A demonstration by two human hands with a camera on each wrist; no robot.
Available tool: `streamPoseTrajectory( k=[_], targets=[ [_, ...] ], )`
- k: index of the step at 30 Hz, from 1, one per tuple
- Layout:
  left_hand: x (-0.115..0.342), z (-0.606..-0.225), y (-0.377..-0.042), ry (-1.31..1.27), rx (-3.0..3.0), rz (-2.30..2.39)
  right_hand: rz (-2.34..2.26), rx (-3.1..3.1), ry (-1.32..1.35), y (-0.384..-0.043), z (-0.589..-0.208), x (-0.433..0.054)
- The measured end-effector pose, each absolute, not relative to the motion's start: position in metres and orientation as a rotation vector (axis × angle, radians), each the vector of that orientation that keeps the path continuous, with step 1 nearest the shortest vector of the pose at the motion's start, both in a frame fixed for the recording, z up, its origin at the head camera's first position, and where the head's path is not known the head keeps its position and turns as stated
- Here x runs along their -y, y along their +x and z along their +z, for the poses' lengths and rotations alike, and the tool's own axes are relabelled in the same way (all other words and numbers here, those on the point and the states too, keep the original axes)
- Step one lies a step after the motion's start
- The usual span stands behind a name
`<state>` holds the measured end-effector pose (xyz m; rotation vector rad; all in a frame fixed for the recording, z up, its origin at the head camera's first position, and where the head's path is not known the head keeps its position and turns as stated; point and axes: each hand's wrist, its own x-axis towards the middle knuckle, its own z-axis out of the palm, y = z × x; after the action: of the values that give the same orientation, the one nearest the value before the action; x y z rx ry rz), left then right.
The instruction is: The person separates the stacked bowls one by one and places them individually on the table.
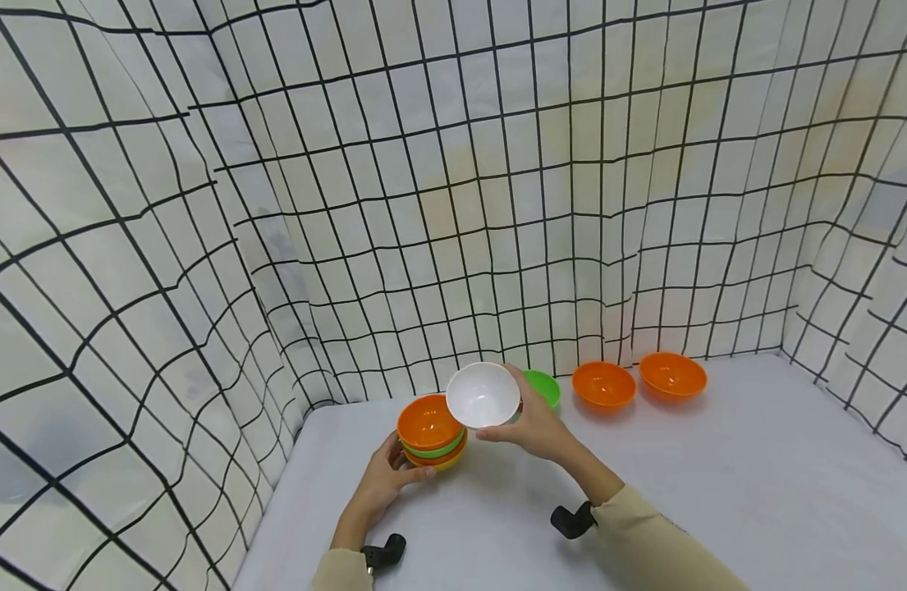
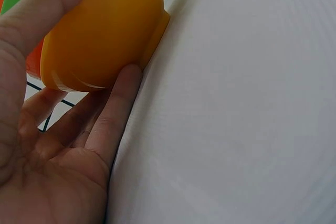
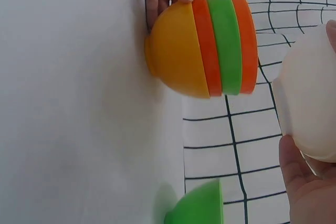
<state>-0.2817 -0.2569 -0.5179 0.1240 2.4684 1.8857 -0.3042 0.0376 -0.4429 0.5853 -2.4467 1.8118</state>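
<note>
The right hand [image 1: 536,424], fingers clamped on a white bowl [image 1: 483,396], holds it above the bench [image 1: 756,476] near a stack of 4 bowls [image 1: 431,425]. The left hand [image 1: 382,482] curls its fingers around the stack's side.

Head view bright, evenly lit; wrist views dimmer, greyer.
Soft, faint shadows on tabletop [image 1: 719,476]; pale glints along yellow bowl [image 2: 105,30] rim, left wrist view.
</note>
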Motion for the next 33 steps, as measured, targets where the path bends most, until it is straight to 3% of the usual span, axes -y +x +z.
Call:
streamPoseTrajectory(
  k=[26, 33],
  targets=[
    [0.259, -0.518, -0.285, 0.117, -2.423, 1.911, 1.611, 2.546, 0.536, -0.284, -0.46, -0.161],
    [0.259, -0.52, -0.286, 0.101, -2.415, 1.907, 1.497, 2.608, 0.417, -0.272, -0.469, -0.198]
  ],
)
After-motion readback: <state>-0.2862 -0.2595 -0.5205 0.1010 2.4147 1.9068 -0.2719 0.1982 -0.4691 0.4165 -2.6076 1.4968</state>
